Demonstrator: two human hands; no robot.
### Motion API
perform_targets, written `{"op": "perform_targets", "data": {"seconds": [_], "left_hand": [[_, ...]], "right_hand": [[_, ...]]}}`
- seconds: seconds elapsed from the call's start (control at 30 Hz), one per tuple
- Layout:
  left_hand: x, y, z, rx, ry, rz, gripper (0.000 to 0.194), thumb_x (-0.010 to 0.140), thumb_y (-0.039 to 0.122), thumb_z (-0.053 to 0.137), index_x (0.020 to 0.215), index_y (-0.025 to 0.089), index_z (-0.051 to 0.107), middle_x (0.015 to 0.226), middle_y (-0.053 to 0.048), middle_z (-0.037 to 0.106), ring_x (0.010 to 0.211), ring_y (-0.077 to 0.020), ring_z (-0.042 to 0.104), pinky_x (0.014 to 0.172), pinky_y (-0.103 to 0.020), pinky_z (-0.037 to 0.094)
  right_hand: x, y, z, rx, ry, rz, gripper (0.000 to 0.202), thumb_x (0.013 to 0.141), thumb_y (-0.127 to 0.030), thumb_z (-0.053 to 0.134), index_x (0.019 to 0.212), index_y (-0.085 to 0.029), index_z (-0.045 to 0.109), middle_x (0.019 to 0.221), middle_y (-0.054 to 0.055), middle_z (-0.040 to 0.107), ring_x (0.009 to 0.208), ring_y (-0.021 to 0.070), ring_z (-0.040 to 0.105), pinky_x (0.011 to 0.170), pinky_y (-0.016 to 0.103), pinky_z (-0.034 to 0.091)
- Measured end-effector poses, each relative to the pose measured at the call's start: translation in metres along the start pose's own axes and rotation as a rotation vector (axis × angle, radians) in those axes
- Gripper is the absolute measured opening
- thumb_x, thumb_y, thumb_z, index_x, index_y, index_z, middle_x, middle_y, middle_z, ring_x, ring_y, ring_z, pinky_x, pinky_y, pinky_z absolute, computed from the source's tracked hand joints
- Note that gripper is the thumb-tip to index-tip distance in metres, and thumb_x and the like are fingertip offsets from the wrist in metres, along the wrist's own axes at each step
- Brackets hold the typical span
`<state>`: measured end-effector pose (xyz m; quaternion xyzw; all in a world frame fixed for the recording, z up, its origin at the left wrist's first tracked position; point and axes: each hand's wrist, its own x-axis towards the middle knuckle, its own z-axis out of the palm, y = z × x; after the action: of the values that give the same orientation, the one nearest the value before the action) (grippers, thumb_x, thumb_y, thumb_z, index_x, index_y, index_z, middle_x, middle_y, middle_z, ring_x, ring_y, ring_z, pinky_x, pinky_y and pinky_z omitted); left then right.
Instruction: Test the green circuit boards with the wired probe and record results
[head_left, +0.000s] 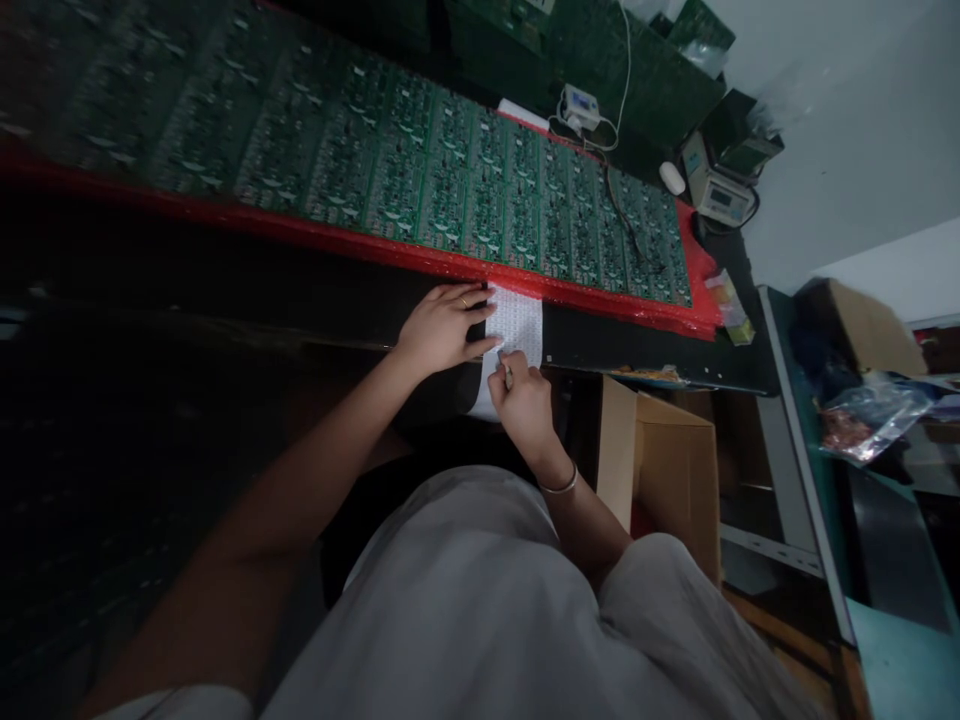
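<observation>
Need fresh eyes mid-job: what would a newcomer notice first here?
First, the long spread of green circuit boards on red bubble wrap, across the black table. Then the white printed sheet at its near edge, the left hand spread at its left side, the right hand curled over its lower part.

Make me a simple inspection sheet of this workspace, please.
Surface: dark table, with green circuit boards in rows on red wrapping.
Job's things: white sheet, overhanging the front edge; small object, mostly hidden.
Clutter: small white device and boxy display unit beyond the boards.
Hands: left hand spread, fingertips at the sheet's left edge; right hand closed around the small object.
Cables: white cable behind the boards; dark cable across them.
Surroundings: open cardboard box, plastic bag at right.
</observation>
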<state>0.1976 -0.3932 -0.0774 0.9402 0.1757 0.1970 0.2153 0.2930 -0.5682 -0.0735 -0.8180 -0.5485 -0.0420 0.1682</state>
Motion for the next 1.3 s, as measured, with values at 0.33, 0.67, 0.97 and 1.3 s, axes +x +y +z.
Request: {"op": "perform_targets", "data": {"seconds": [0.33,0.67,0.97,1.3], "left_hand": [[0.001,0.003,0.002,0.025,0.022,-0.036,0.047,0.098,0.050,0.064,0.138,0.027,0.070,0.155,-0.006,0.060,0.144,-0.0344,0.055,0.117,-0.054,0.043],[0.000,0.001,0.002,0.001,0.033,-0.012,0.047,0.097,0.049,0.065,0.137,0.024,0.071,0.154,-0.009,0.060,0.144,-0.0357,0.054,0.118,-0.056,0.043],[-0.003,-0.003,0.000,-0.068,0.030,0.024,0.039,0.105,0.041,0.047,0.127,0.026,0.076,0.150,-0.006,0.064,0.147,-0.0295,0.053,0.120,-0.056,0.042],[-0.002,-0.005,-0.004,-0.061,0.032,-0.002,0.048,0.101,0.037,0.052,0.139,0.013,0.068,0.148,-0.016,0.064,0.141,-0.0325,0.058,0.119,-0.054,0.044]], "right_hand": [[0.004,0.002,0.003,0.010,0.034,-0.015,0.024,0.098,-0.021,0.038,0.103,-0.017,0.062,0.071,0.005,0.065,0.063,0.0180,0.059,0.063,0.027,0.041],[0.000,0.002,0.002,0.041,0.082,-0.022,0.024,0.098,-0.021,0.041,0.103,-0.017,0.064,0.077,0.005,0.071,0.065,0.0172,0.064,0.064,0.026,0.045],[0.025,0.024,-0.005,0.231,0.323,0.054,0.022,0.100,-0.030,0.043,0.105,-0.020,0.063,0.097,0.010,0.077,0.084,0.0195,0.074,0.075,0.029,0.057],[0.085,0.025,0.027,0.354,0.273,0.020,0.018,0.098,-0.033,0.045,0.104,-0.022,0.058,0.089,0.006,0.073,0.074,0.0189,0.070,0.069,0.029,0.052]]}}
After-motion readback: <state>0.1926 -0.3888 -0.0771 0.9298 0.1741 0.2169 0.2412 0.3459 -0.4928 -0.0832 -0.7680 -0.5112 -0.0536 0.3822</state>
